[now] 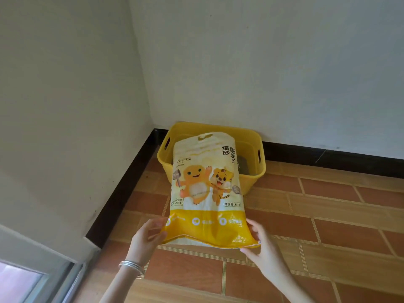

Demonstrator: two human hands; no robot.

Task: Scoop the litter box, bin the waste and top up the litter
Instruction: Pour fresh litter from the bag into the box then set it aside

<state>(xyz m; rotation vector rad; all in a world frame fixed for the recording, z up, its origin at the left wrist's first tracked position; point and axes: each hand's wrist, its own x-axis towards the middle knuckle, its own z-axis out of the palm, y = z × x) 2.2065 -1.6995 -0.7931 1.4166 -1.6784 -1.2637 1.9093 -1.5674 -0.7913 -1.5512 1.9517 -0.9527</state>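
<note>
Litter bag (pixel 205 189), one only: woven plastic sack, glossy and crinkled, white above with a yellow band across the bottom, printed with two cartoon animals and two scoops. Tilted away, top end over the litter box (pixel 251 136) and covering its near rim, bottom end nearest the camera.

One litter box: rounded rectangular yellow plastic tub with two slotted handles, set in the room corner against black skirting (pixel 122 193). Grey litter (pixel 243 165) showing inside, right of the bag.

Two hands on the yellow band: left hand (pixel 146 237) curled round the left bottom corner, right hand (pixel 262 248) pinching the right bottom corner. Thin silver bangles (pixel 132 267) on the left wrist, number unclear. Underneath, glazed terracotta floor tiles (pixel 328 215).
</note>
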